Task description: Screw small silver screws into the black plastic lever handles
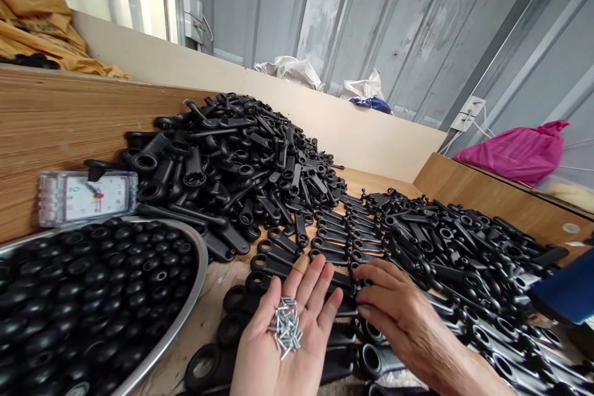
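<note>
My left hand [260, 346] lies palm up with its fingers stretched out, bearing a small heap of silvery metal pins or screws [286, 327]. To its right, my right hand [403, 309] reaches down with curled fingers close to the ends of the laid-out black crank handles [331, 241]. Thumb and fingertips come near each other there; whatever they pinch, if anything, is too small or hidden to make out. These handles have a ring at one end and lie in rows beneath and beyond both hands. My left hand covers part of the nearest rows.
At left stands a metal bowl [202, 253] full of black round knobs [97, 275], with a clear-cased clock [88, 198] behind it. Loose black handles form a large pile [241, 161] at the back and another pile [445, 229] at right. Wooden boards [371, 142] edge the worktop.
</note>
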Demonstrator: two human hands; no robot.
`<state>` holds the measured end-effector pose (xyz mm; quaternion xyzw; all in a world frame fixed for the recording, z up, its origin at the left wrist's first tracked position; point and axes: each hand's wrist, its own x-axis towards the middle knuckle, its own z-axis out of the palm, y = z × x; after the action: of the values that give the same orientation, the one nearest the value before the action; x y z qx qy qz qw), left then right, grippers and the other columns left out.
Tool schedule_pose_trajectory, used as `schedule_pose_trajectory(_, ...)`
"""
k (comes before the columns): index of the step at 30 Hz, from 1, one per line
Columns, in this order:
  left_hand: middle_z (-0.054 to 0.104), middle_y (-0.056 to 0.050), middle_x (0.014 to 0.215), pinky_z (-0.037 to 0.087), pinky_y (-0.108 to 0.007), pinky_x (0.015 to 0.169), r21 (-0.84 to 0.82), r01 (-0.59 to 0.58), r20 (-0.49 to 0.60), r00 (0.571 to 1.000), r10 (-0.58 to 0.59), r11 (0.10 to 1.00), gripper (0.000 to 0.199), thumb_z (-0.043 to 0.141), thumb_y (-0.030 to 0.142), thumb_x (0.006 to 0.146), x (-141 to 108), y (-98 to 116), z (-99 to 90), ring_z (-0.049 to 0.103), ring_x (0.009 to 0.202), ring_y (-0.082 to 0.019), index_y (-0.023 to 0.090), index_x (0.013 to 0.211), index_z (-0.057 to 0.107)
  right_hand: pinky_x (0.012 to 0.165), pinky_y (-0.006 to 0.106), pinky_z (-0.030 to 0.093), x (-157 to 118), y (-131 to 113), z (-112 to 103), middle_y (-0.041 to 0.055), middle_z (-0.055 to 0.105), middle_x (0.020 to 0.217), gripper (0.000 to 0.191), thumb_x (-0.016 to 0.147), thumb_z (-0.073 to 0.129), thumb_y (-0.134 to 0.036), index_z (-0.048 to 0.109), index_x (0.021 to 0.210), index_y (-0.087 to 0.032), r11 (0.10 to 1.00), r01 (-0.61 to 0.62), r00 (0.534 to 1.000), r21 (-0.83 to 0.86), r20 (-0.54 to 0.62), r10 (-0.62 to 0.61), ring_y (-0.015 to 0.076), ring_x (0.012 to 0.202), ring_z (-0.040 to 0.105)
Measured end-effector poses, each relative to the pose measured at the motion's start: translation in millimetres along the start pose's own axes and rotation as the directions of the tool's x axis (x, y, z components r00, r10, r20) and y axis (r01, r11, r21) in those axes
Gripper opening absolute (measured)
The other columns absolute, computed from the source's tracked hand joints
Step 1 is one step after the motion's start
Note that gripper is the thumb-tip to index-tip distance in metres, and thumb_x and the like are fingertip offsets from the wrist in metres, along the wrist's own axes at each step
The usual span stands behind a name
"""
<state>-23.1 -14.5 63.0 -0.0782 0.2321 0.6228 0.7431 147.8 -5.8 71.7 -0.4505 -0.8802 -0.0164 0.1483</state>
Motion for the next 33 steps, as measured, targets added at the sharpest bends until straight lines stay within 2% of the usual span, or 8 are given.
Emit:
schedule_pose_trajectory(4, 0.070, -0.023, 0.104, 0.059, -0.042, 0.069, -0.023, 0.034, 0.007, 0.999, -0.033, 0.999, 0.045, 0.019, 0.025, 0.100, 2.1, -4.5, -0.8, 0.069, 0.094, -0.030, 0.005, 0.119, 0.054, 0.088, 0.036, 0.052, 0.5, -7.4, -8.6, 0.0101, 0.064, 0.111, 0.019, 0.088, 0.047, -0.014, 0.065, 0.087, -0.020, 0.989, 0.146, 0.967, 0.010, -0.211, -0.141, 0.0237, 0.107, 0.055)
schedule_pose_trajectory(6, 0.070, -0.023, 0.104, 0.059, -0.042, 0.069, -0.018, 0.038, -0.008, 0.999, -0.038, 0.999, 0.045, 0.019, 0.025, 0.100, 2.5, -4.5, -0.4, 0.069, 0.093, -0.030, 0.004, 0.120, 0.053, 0.088, 0.037, 0.052, 1.6, -7.9, -8.0, 0.0098, 0.064, 0.111, 0.020, 0.087, 0.047, -0.012, 0.065, 0.085, -0.020, 0.989, 0.150, 0.966, 0.004, -0.213, -0.146, 0.0243, 0.107, 0.054)
schedule_pose_trajectory(10, 0.068, -0.023, 0.109, 0.059, -0.043, 0.072, 0.006, -0.009, 0.005, 1.000, 0.009, 1.000, 0.045, 0.020, 0.025, 0.099, 1.4, 1.4, 0.4, 0.067, 0.098, -0.030, 0.005, 0.121, 0.054, 0.088, 0.046, 0.051, 2.3, -2.4, 0.6, 0.0080, 0.066, 0.111, 0.021, 0.082, 0.050, -0.009, 0.068, 0.078, -0.020, 1.000, 0.022, 1.000, -0.015, 0.004, -0.022, 0.0288, 0.107, 0.055)
schedule_pose_trajectory(14, 0.065, -0.026, 0.113, 0.054, -0.051, 0.085, 0.017, -0.058, 0.037, 0.998, 0.058, 0.998, 0.045, 0.023, 0.024, 0.098, 0.4, 5.7, -1.3, 0.066, 0.102, -0.031, 0.001, 0.121, 0.053, 0.093, 0.051, 0.047, 3.5, 0.1, 8.0, 0.0083, 0.062, 0.123, 0.020, 0.081, 0.055, -0.010, 0.072, 0.083, -0.020, 0.993, -0.081, 0.972, -0.088, 0.213, 0.099, 0.0333, 0.115, 0.051)
schedule_pose_trajectory(22, 0.066, -0.025, 0.112, 0.044, -0.056, 0.096, 0.035, -0.063, 0.042, 0.997, 0.062, 0.997, 0.045, 0.022, 0.024, 0.098, 0.3, 2.0, -2.0, 0.065, 0.101, -0.030, 0.002, 0.115, 0.057, 0.101, 0.054, 0.041, 5.8, -5.4, 7.3, 0.0076, 0.059, 0.130, 0.027, 0.083, 0.047, -0.006, 0.070, 0.077, -0.017, 0.987, -0.067, 0.952, -0.145, 0.286, 0.106, 0.0348, 0.125, 0.045)
schedule_pose_trajectory(25, 0.065, -0.026, 0.113, 0.049, -0.053, 0.091, 0.024, -0.070, 0.074, 0.995, 0.068, 0.997, 0.044, 0.023, 0.024, 0.098, 1.0, 2.2, -4.9, 0.065, 0.102, -0.030, 0.001, 0.115, 0.057, 0.102, 0.052, 0.042, -1.0, -0.9, 13.1, 0.0105, 0.057, 0.132, 0.027, 0.084, 0.044, -0.005, 0.067, 0.080, -0.016, 0.990, -0.036, 0.976, -0.140, 0.207, 0.064, 0.0327, 0.126, 0.044)
schedule_pose_trajectory(29, 0.064, -0.027, 0.115, 0.054, -0.050, 0.086, 0.015, -0.068, 0.134, 0.989, 0.065, 0.998, 0.042, 0.026, 0.024, 0.098, 2.7, 2.6, -8.2, 0.064, 0.104, -0.031, 0.000, 0.118, 0.055, 0.099, 0.047, 0.044, -11.2, 11.2, 26.6, 0.0126, 0.057, 0.129, 0.026, 0.088, 0.038, -0.009, 0.062, 0.080, -0.017, 1.000, -0.009, 0.998, -0.004, -0.063, 0.009, 0.0281, 0.124, 0.045)
schedule_pose_trajectory(33, 0.064, -0.026, 0.114, 0.056, -0.049, 0.083, 0.045, -0.069, 0.089, 0.994, 0.065, 0.997, 0.045, 0.022, 0.025, 0.099, 4.7, 1.7, -8.7, 0.065, 0.102, -0.030, -0.001, 0.122, 0.052, 0.098, 0.039, 0.044, -15.9, 15.6, 29.7, 0.0107, 0.057, 0.126, 0.023, 0.091, 0.042, -0.018, 0.061, 0.078, -0.020, 0.946, -0.141, 0.975, 0.290, -0.125, 0.184, 0.0243, 0.119, 0.051)
